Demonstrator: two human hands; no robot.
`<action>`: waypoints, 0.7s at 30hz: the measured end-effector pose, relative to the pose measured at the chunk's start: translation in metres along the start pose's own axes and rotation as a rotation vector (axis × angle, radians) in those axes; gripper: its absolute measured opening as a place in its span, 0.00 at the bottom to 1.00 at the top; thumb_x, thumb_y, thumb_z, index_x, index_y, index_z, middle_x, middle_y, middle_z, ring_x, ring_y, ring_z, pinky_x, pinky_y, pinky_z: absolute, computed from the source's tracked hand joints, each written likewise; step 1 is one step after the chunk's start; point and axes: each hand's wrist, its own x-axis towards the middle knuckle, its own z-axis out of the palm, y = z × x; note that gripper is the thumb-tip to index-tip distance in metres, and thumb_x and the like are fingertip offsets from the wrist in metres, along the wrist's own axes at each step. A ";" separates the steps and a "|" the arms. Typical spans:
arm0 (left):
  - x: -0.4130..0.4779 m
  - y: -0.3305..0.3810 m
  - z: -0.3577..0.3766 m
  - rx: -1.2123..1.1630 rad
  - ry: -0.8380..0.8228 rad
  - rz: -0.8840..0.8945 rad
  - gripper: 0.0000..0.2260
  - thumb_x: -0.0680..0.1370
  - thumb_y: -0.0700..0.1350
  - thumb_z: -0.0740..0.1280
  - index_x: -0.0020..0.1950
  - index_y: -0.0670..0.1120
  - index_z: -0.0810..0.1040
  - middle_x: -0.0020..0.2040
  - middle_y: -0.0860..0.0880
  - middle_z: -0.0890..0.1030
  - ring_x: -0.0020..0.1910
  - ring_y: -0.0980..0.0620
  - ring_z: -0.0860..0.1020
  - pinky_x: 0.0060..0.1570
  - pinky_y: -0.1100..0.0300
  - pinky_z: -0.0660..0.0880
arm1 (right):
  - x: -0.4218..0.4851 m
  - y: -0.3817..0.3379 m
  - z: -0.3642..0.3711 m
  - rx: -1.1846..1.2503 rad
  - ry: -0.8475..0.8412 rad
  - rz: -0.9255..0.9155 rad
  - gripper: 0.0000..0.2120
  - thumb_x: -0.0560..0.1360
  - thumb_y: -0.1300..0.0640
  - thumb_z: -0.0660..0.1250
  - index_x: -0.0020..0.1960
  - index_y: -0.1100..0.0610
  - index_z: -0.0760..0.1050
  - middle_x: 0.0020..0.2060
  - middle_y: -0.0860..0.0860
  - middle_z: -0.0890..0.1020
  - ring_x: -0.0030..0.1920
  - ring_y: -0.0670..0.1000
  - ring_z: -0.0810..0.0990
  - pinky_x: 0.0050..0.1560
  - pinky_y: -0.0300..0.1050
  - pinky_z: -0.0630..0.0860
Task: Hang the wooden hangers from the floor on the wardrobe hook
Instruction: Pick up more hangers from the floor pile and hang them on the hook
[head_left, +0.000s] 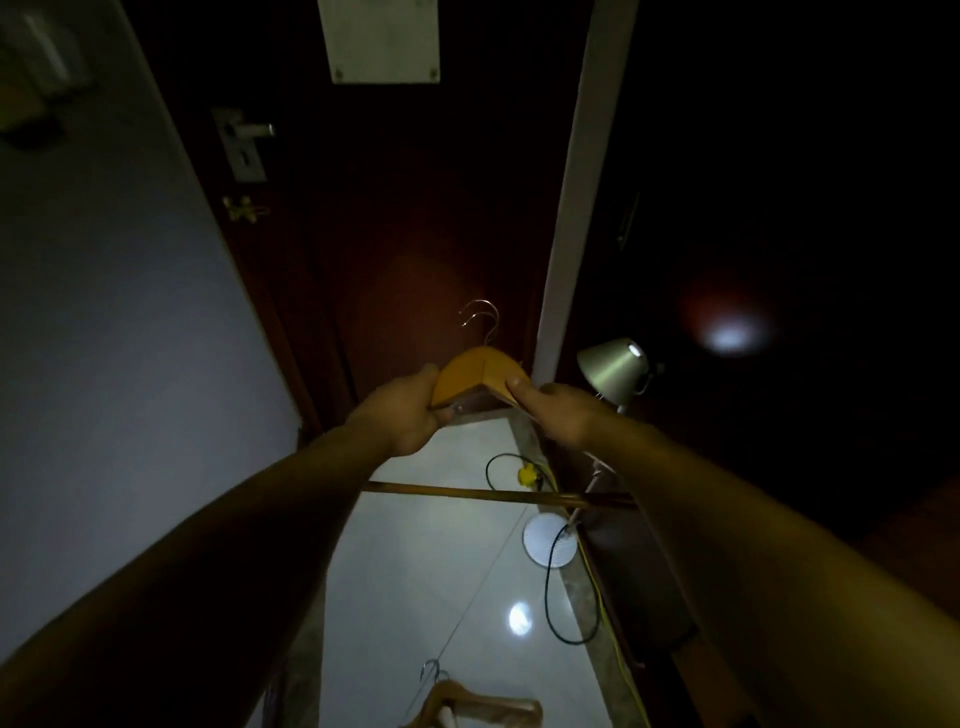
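Observation:
I hold wooden hangers in front of me, their two metal hooks pointing up toward the dark door. My left hand grips the left shoulder of the hangers. My right hand pinches the right shoulder. The lower bar of the held hangers runs across between my forearms. More wooden hangers with metal hooks lie on the white floor at the bottom. No wardrobe hook shows; the right side is too dark to make out.
A dark wooden door with a metal handle stands ahead. A desk lamp with a round white base stands on the floor at right, with black and yellow cables trailing. A pale wall is on the left.

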 end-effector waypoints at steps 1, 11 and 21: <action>-0.001 0.010 -0.003 -0.007 0.006 0.018 0.11 0.79 0.53 0.66 0.56 0.49 0.69 0.46 0.47 0.78 0.43 0.48 0.77 0.44 0.52 0.75 | -0.008 0.000 -0.010 -0.009 0.030 0.017 0.39 0.76 0.26 0.46 0.65 0.54 0.77 0.64 0.58 0.78 0.62 0.59 0.76 0.63 0.54 0.71; -0.007 0.117 -0.024 0.054 0.181 0.362 0.12 0.77 0.54 0.68 0.54 0.51 0.70 0.49 0.50 0.72 0.48 0.50 0.73 0.47 0.53 0.72 | -0.110 0.032 -0.085 0.114 0.277 0.094 0.41 0.75 0.25 0.49 0.71 0.54 0.73 0.66 0.57 0.78 0.63 0.58 0.77 0.67 0.58 0.71; -0.042 0.239 0.000 -0.129 -0.018 0.631 0.13 0.75 0.55 0.71 0.47 0.52 0.68 0.45 0.49 0.76 0.40 0.51 0.77 0.40 0.54 0.75 | -0.257 0.080 -0.128 0.135 0.553 0.386 0.44 0.74 0.23 0.49 0.76 0.55 0.66 0.72 0.56 0.71 0.69 0.58 0.72 0.66 0.53 0.69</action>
